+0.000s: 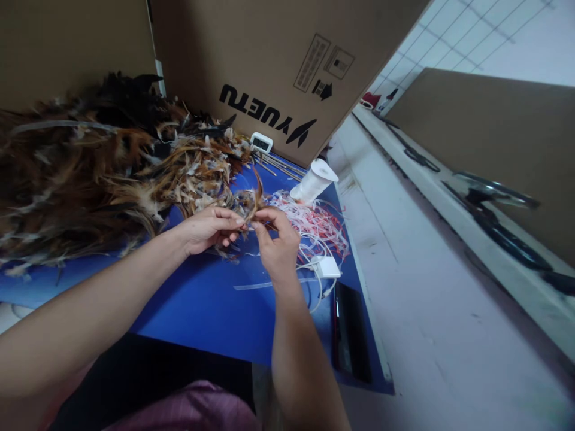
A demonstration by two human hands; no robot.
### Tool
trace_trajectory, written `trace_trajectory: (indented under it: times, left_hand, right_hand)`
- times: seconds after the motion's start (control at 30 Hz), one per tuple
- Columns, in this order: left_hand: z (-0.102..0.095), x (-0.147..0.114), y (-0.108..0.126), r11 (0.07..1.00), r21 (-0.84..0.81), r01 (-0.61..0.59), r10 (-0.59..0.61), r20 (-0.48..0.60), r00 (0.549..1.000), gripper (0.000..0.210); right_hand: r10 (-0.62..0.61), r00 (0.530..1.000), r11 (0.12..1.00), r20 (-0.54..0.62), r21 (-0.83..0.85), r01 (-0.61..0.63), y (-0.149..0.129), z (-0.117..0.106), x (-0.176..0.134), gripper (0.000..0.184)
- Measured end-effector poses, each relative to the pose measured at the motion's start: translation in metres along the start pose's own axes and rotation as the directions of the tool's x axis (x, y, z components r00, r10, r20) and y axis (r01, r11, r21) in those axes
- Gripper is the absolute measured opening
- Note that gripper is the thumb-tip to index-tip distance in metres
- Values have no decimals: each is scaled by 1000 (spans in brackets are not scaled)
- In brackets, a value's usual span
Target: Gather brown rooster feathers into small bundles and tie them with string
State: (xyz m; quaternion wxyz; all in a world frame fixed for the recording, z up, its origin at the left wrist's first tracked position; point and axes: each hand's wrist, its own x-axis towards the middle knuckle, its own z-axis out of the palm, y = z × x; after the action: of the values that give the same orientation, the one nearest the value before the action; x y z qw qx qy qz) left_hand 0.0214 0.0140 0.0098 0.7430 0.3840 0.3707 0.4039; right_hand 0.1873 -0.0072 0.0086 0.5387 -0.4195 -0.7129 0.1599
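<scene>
Left hand and right hand pinch a brown feather at frame centre, its long axis near upright, curved tip toward the top. Feather pile crowds the left; strips and spool sit right. Bare blue table opens below the hands to its front edge; a phone lies by the right edge.

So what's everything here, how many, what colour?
Feather heap: one, brown and black, left
Held feathers: count unclear, brown, centre
Table: one, blue, centre
Cardboard panels: three, brown, back and right
Device: one, white, table's back
Spool: one, white, back right
Sticks: several, tan, beside spool
Strands: many, white and pink, by spool
Cabled block: one, white, right
Phone-like slab: one, black, right edge
Strip: one, clear, centre
Ledge items: several, mostly dark, far right
Clothing: some, purple, bottom
Left fingers: one hand's, bare, centre
Right fingers: one hand's, bare, centre
</scene>
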Motion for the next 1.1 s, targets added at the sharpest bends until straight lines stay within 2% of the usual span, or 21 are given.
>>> trace_trajectory:
  times: [0.2, 0.37, 0.47, 0.6, 0.67, 0.73, 0.83, 0.93, 1.0, 1.1]
  left_hand:
    - [1, -1, 1, 1000, -25, -19, 19, 2, 1000, 17]
    - [3, 1, 0, 992, -55, -118, 116, -27, 993, 18]
    - [4, 0, 1, 985, -67, -158, 153, -66, 986, 17]
    - [5, -4, 4, 976, -88, -201, 190, -120, 974, 18]
    - [5, -5, 6, 964, -109, -241, 227, -131, 965, 18]
    - [4, -6, 7, 952, -142, -272, 257, -116, 959, 18]
    - [2, -7, 9, 937, -187, -296, 284, -91, 955, 17]
    - [-1, -8, 10, 917, -222, -330, 315, -102, 944, 16]
    - [-2, -8, 12, 907, -241, -345, 327, -111, 938, 16]
    - [-1, -9, 16, 889, -262, -375, 347, -146, 926, 17]
  right_hand:
    - [19, 999, 999, -26, 35, -18, -2, 1, 1, 13]
    - [114, 988, 985, -105, 139, -99, -7, 1, 3, 13]
    - [216, 959, 960, -181, 220, -175, -6, 0, 7, 13]
    - [357, 896, 910, -263, 315, -270, 1, -1, 11, 17]
    - [402, 886, 888, -230, 332, -317, 3, -2, 12, 17]
    - [407, 904, 878, -128, 328, -349, 4, -2, 12, 16]
    - [364, 929, 893, 67, 258, -369, 2, 0, 10, 16]
    - [315, 927, 925, 201, 152, -347, 0, 3, 7, 19]
    - [293, 925, 948, 240, 55, -315, 0, 3, 5, 18]
    - [275, 940, 955, 203, -174, -242, 3, -1, 4, 16]
